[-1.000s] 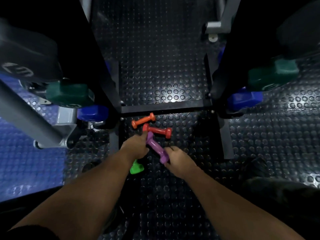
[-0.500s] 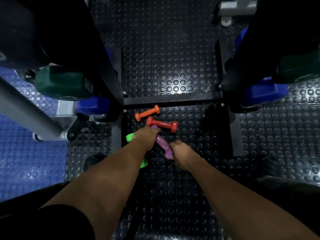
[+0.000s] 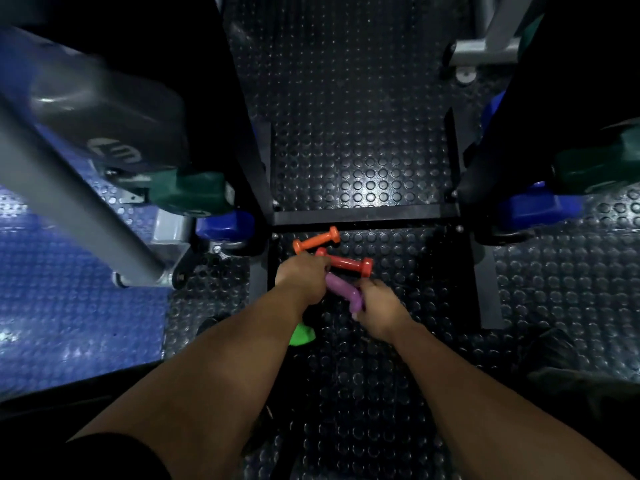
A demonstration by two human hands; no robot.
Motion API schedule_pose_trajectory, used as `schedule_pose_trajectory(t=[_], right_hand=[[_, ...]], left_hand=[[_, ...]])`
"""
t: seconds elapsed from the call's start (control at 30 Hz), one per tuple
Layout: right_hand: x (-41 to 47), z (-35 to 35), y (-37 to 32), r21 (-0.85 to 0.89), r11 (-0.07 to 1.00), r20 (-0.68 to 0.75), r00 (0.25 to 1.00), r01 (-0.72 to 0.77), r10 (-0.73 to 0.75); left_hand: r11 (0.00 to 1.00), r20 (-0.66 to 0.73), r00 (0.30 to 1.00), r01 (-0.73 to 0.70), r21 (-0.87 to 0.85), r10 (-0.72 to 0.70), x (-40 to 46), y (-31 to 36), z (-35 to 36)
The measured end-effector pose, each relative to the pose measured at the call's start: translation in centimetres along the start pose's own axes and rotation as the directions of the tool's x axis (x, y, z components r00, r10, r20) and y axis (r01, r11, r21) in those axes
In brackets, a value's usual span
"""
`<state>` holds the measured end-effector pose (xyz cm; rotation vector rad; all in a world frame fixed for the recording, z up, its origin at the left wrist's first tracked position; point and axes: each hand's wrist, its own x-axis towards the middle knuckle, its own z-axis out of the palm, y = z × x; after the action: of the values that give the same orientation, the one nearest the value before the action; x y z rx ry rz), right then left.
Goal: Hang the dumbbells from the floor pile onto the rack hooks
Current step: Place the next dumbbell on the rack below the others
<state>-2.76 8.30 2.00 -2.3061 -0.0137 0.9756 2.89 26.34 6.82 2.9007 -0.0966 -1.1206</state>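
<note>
Small dumbbells lie on the studded floor in front of the black rack's base bar (image 3: 360, 216). Farthest is an orange dumbbell (image 3: 316, 240), then a red dumbbell (image 3: 351, 263), then a purple dumbbell (image 3: 341, 289). My left hand (image 3: 303, 277) covers the red dumbbell's left end, fingers curled over it, and hides the purple one's upper end. My right hand (image 3: 379, 306) grips the purple dumbbell's near end. A green dumbbell (image 3: 303, 336) pokes out from under my left forearm.
Green (image 3: 194, 195) and blue (image 3: 225, 226) dumbbells hang on the rack's left side, with another green (image 3: 595, 171) and blue (image 3: 533, 206) pair on the right. A large grey weight (image 3: 104, 109) looms at left. A grey machine foot (image 3: 485, 50) stands far right.
My left hand has slid forward from the purple dumbbell's upper end onto the red dumbbell's left end. My right hand stays on the purple dumbbell. The camera has shifted slightly.
</note>
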Motion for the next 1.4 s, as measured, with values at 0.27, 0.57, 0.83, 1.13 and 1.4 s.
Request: schedule_pose_trajectory(t=[0.27, 0.57, 0.83, 1.13, 1.4], right_hand=[[-4.3, -7.6, -6.7, -0.122, 0.979, -0.099, 0.980, 0.162, -0.174], [-16.6, -13.3, -13.4, -0.254, 0.907, -0.171, 0.908, 0.334, -0.382], [-25.9, -17.5, -21.0, -0.434, 0.799, -0.217, 0.813, 0.416, -0.541], [-33.1, -19.5, -29.3, -0.209, 0.817, -0.468, 0.679, 0.537, -0.566], [-35.7, -22.0, -38.2, 0.100, 0.704, -0.720, 0.539, 0.703, -0.436]], left_hand=[[0.992, -0.149, 0.988, 0.015, -0.125, -0.034, -8.0, -1.3, -7.0], [0.962, -0.373, 0.928, -0.076, -0.261, -0.028, -20.9, -1.9, -12.3], [0.942, -0.574, 0.818, -0.169, -0.290, -0.030, -31.6, -4.3, -17.5], [0.780, -0.768, 0.539, -0.290, -0.554, -0.346, -37.5, -8.6, -23.2], [0.611, -0.887, 0.206, -0.660, -0.438, -0.414, -38.8, -10.6, -33.8]])
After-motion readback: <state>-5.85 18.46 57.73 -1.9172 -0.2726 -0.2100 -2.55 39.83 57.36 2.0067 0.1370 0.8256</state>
